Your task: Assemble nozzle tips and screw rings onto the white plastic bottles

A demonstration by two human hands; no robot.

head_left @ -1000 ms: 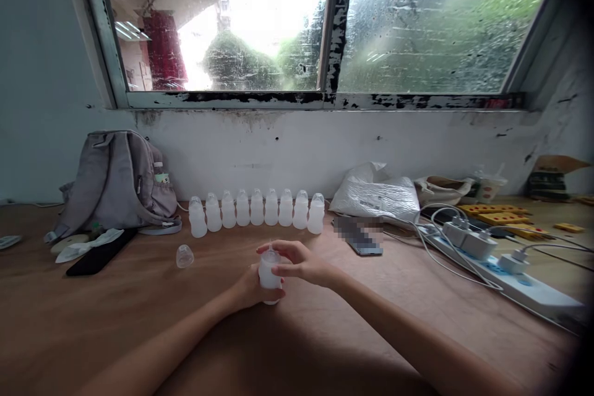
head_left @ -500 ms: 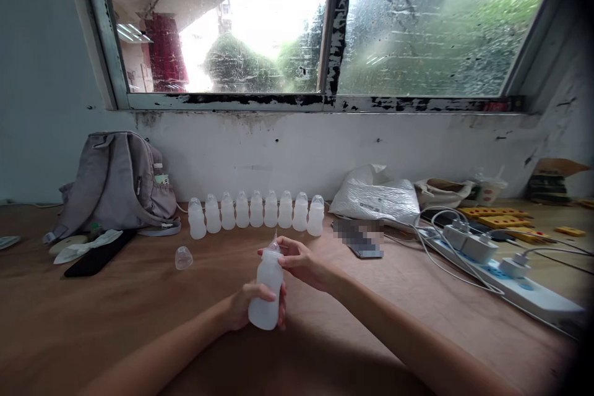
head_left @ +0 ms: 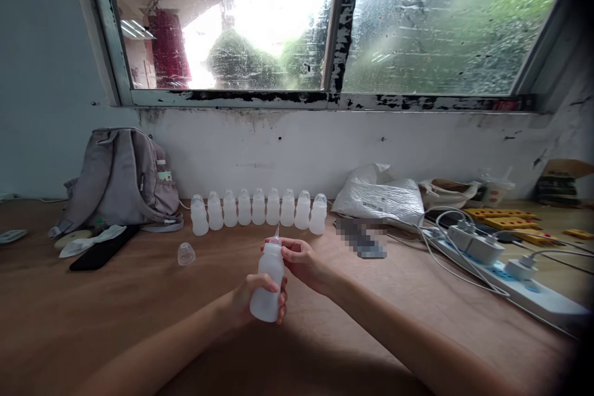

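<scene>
— What's around you?

— A brown wooden table (head_left: 116, 297) under a rain-streaked window (head_left: 325, 18). My left hand (head_left: 250, 300) clamps the white bottle (head_left: 268, 281) at centre; my right hand (head_left: 299, 258) pinches its nozzle tip.

— Anything unclear?

— At two o'clock a blurred flat thing (head_left: 361, 238); at twelve, a row of bottles (head_left: 257, 210).

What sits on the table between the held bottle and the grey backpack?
Head view: one loose clear cap lies on the table between the bottle and the grey backpack; otherwise bare wood.
</scene>
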